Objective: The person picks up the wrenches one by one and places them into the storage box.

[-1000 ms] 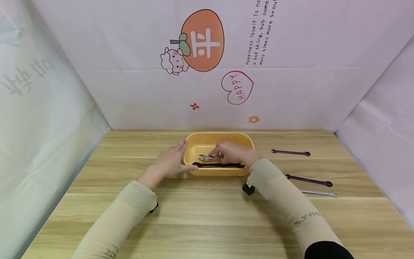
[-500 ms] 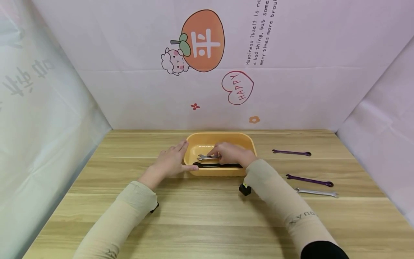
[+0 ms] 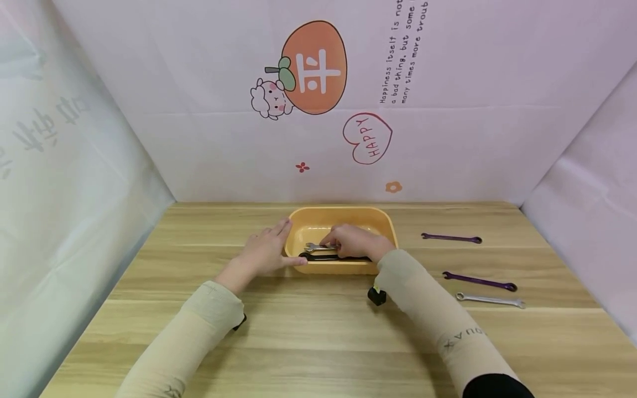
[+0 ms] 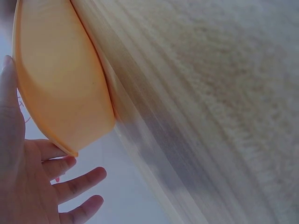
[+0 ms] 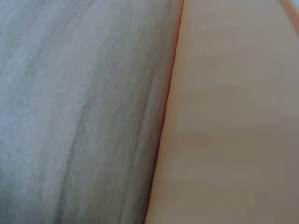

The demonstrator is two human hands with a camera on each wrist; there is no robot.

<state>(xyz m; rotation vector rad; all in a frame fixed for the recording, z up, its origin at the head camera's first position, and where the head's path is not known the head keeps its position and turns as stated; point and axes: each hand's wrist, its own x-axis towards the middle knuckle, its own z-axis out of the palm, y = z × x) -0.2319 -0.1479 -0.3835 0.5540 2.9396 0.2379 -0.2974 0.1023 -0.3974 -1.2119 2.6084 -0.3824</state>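
A yellow plastic bin (image 3: 343,268) stands near the back of the table. My left hand (image 3: 266,249) lies at its left front corner, fingers extended along the left side and thumb over the front rim. The left wrist view shows those fingers (image 4: 77,184) spread, one touching the bin's corner. Inside the bin, my right hand (image 3: 355,241) pinches a small silver wrench (image 3: 313,247), whose open end sticks out to the left. A black wrench (image 3: 320,257) lies along the bin's front wall, partly under that hand. The right wrist view holds only the bin's outer wall (image 5: 229,112) and the table.
To the right of the bin lie a short purple wrench (image 3: 451,238), a longer purple wrench (image 3: 480,281) and a silver wrench (image 3: 490,300). A printed white backdrop (image 3: 224,155) rises behind the wooden table (image 3: 298,342), with white sheets on both sides.
My right hand and forearm have shifted slightly left with the small silver wrench, uncovering the near end of the silver wrench on the table. My left hand keeps its place on the bin.
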